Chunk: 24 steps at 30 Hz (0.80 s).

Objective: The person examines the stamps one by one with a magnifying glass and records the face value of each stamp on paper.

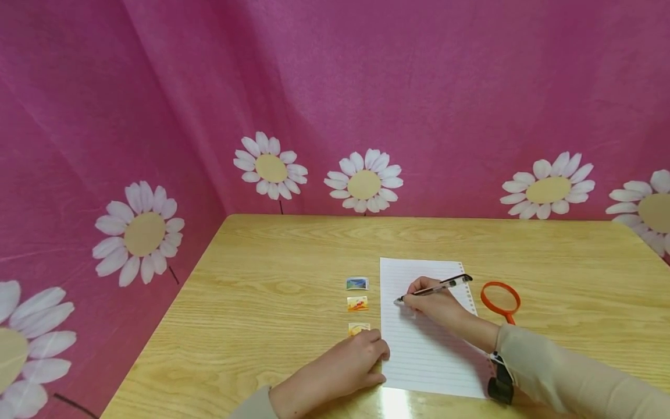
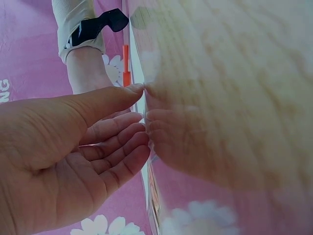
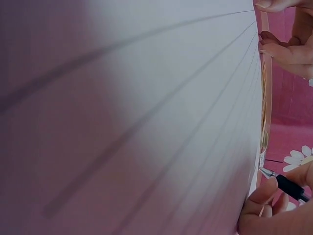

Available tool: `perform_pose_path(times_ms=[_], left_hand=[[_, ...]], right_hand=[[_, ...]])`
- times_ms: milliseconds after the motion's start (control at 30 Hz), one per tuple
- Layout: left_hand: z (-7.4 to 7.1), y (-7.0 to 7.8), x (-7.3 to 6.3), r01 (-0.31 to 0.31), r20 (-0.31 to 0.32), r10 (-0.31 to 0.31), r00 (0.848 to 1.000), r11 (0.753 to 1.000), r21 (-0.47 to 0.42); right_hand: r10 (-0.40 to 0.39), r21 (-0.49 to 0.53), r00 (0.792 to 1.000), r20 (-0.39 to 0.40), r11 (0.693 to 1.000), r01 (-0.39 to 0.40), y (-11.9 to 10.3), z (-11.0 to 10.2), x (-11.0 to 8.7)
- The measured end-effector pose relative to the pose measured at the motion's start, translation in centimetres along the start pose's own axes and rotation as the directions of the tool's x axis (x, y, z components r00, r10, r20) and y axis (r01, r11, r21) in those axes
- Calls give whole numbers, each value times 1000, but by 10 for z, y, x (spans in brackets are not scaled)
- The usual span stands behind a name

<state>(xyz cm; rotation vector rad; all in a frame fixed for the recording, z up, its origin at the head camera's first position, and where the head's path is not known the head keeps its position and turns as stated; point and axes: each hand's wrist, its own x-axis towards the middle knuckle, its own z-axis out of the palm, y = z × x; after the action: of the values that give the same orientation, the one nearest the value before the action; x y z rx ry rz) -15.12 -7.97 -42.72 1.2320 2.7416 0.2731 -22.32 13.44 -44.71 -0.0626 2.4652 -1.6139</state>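
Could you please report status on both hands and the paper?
Right hand grips pen over lined paper. Left hand at paper's left edge. No obstruction visible.

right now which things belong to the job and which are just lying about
In the job:
black-gripped pen, in the right hand
lined loose-leaf sheet, beneath it; left hand at its edge

Apparently lying about:
orange magnifying glass, right of the sheet
three stamp-like picture cards, left of it, maybe for reference
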Motion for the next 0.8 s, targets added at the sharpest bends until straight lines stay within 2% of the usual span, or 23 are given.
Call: perform_pose_path(times_ms=[300, 800], left_hand=[[0, -1, 1, -15, -5, 15, 1000, 1000, -4], [-1, 1, 1, -5, 7, 4, 1000, 1000, 30]], right_hand=[[3, 37, 1000, -15, 999, -3, -1, 1, 0], [-21, 5, 999, -24, 1000, 21, 1, 3, 1]])
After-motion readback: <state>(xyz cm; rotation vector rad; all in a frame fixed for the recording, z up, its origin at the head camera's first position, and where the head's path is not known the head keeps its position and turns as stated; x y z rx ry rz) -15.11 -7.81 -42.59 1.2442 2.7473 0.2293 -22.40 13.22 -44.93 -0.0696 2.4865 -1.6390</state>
